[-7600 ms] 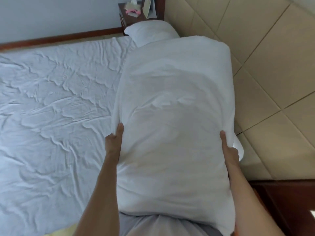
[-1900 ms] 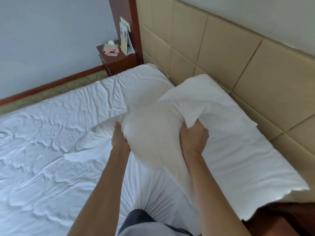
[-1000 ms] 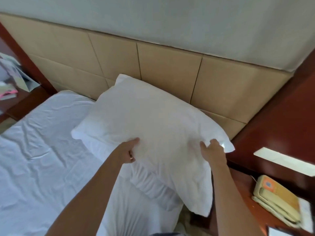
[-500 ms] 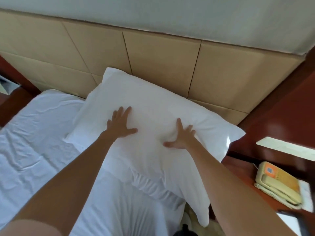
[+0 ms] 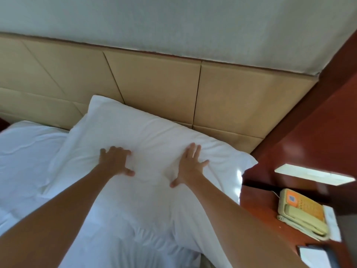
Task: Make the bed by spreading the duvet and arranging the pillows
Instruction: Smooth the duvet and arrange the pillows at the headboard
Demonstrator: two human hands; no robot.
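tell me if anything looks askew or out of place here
The plump white pillow lies askew to the tan padded headboard; its right corner overhangs the mattress toward the dark wooden nightstand. Both hands, left and right, press it flat.

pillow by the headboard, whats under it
Under the top pillow, rumpled white fabric shows at its near edge, perhaps a second pillow, on the sheet. Both hands, left hand and right hand, press it; the rest underneath is covered.

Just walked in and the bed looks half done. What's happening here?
A person is making the bed. Both hands, left hand and right hand, press flat on a white pillow lying against the tan headboard. The wrinkled sheet is bare; no duvet is in view. A telephone sits on the nightstand.
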